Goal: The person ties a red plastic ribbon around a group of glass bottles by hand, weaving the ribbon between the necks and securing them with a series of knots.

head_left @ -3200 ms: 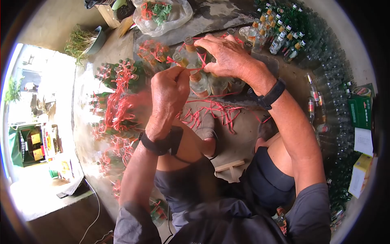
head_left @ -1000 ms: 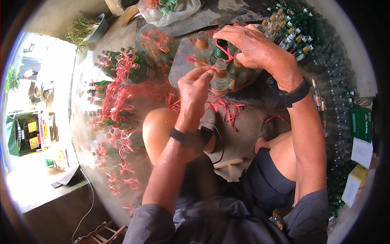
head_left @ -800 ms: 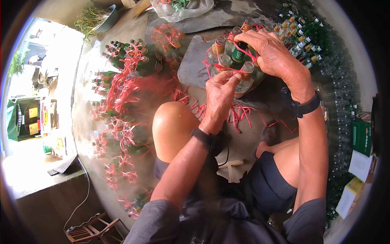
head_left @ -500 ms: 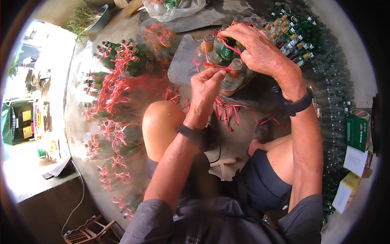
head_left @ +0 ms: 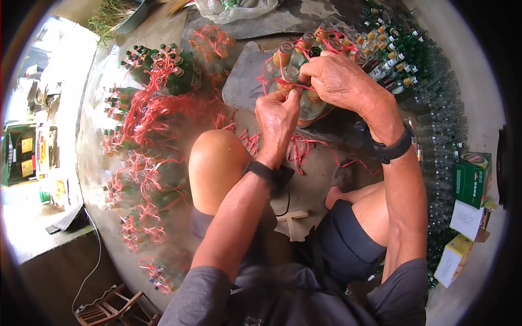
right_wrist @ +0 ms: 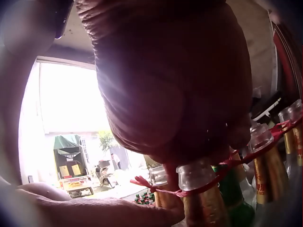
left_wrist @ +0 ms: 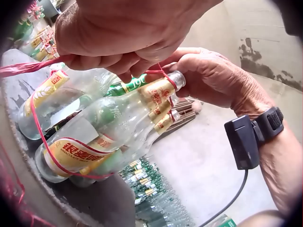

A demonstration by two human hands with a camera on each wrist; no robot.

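Observation:
Clear bottles with gold neck labels and a green bottle stand bunched on a grey board. Red twine runs round their necks, and a loop circles the lower bodies in the left wrist view. My left hand pinches twine at the near side of the necks; a strand leaves its curled fingers. Close beside it, my right hand bends over a neck, thumb and fingertips pinching the twine. In the right wrist view my right hand is dark above the bottle necks.
Twine-bound bottles and a red twine heap lie left. Many loose bottles line the right side, near a green box. A plastic bag lies beyond the board; loose twine is by my feet.
My right hand has come down and left from over the bunch, its fingers drawing in close to my left hand. My left hand still pinches the twine at the near necks.

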